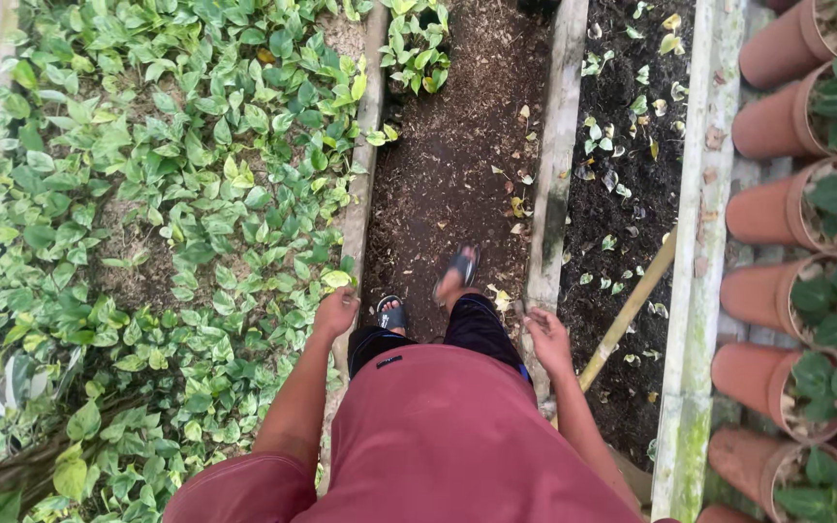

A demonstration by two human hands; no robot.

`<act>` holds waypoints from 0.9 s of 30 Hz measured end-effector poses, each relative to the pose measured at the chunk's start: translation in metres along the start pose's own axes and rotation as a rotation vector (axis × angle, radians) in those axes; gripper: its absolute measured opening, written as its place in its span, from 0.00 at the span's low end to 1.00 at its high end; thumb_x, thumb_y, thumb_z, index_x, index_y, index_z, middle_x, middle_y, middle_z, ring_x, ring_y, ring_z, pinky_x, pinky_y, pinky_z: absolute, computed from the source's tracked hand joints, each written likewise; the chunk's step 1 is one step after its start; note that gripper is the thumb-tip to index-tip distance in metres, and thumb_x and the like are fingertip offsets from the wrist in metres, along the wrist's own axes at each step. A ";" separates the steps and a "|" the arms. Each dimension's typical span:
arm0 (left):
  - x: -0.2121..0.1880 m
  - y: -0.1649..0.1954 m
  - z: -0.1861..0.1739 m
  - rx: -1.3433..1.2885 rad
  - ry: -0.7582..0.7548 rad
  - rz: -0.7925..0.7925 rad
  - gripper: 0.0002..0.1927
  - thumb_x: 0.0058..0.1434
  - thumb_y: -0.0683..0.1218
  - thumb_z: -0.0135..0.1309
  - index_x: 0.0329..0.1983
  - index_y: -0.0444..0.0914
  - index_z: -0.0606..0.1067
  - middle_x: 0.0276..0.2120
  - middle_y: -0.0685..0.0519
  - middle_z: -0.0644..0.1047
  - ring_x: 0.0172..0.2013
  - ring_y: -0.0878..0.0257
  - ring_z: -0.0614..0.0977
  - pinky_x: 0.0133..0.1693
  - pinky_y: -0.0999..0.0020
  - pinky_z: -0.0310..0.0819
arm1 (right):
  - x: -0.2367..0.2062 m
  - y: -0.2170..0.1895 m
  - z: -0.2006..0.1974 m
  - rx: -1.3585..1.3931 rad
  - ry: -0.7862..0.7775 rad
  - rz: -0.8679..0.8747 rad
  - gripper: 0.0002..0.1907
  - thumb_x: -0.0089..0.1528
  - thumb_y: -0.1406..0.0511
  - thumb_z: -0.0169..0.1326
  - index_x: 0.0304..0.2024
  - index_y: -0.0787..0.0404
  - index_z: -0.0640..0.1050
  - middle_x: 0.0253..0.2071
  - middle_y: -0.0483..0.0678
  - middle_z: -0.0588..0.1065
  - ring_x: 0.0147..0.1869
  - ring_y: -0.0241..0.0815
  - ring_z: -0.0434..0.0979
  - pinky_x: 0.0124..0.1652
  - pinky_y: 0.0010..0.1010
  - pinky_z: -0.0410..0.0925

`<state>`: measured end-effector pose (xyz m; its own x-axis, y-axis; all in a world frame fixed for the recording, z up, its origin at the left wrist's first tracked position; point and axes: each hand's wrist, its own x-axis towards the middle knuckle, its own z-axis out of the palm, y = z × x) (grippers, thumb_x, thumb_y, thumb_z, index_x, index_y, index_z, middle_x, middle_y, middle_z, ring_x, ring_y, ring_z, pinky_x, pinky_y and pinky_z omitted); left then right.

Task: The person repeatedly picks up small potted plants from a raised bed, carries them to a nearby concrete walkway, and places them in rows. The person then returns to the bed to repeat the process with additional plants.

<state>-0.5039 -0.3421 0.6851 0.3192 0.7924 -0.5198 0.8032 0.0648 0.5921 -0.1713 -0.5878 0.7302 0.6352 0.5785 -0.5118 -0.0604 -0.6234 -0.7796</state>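
A dirt path (457, 145) runs up the middle of the frame between two plank borders (556, 145). The feet (457, 276) stand on it at centre, one ahead of the other. The left hand (336, 312) hangs at the path's left edge, over the left plank; the right hand (546, 337) hangs at the right plank. A leafy bed (167, 213) fills the left half. Right of the path lies a soil bed (632, 194) with a pole (632, 310) slanting across its lower part. Beyond a further plank, pots (787, 203) line the right edge on their sides.
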 end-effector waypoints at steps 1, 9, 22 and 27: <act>0.016 0.011 0.001 -0.012 -0.009 -0.027 0.22 0.60 0.54 0.57 0.56 0.41 0.77 0.45 0.47 0.83 0.46 0.50 0.84 0.49 0.58 0.76 | 0.018 -0.008 -0.004 0.012 0.012 0.035 0.22 0.64 0.64 0.57 0.60 0.64 0.75 0.53 0.53 0.80 0.54 0.41 0.80 0.56 0.30 0.71; 0.132 0.116 0.025 -0.057 0.241 0.060 0.17 0.68 0.52 0.55 0.55 0.39 0.79 0.44 0.42 0.82 0.45 0.46 0.83 0.46 0.54 0.78 | 0.222 -0.117 -0.037 -0.115 -0.084 -0.199 0.20 0.63 0.65 0.59 0.57 0.66 0.76 0.52 0.54 0.80 0.55 0.42 0.79 0.56 0.33 0.71; 0.317 0.250 0.045 -0.482 0.485 0.085 0.10 0.62 0.44 0.62 0.45 0.38 0.79 0.33 0.51 0.81 0.34 0.64 0.82 0.38 0.66 0.77 | 0.486 -0.247 -0.032 -0.339 -0.182 -0.114 0.21 0.65 0.63 0.57 0.59 0.63 0.77 0.52 0.53 0.81 0.53 0.43 0.80 0.52 0.34 0.73; 0.422 0.290 0.062 -0.408 0.259 0.026 0.10 0.60 0.45 0.63 0.45 0.40 0.80 0.29 0.50 0.80 0.30 0.63 0.81 0.36 0.66 0.76 | 0.542 -0.214 -0.027 -0.096 -0.281 -0.099 0.19 0.65 0.67 0.57 0.58 0.65 0.75 0.57 0.51 0.78 0.59 0.40 0.78 0.58 0.32 0.70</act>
<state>-0.1046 -0.0265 0.5989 0.1589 0.9185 -0.3620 0.5170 0.2350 0.8231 0.2071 -0.1549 0.6295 0.3962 0.7530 -0.5254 0.0725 -0.5961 -0.7996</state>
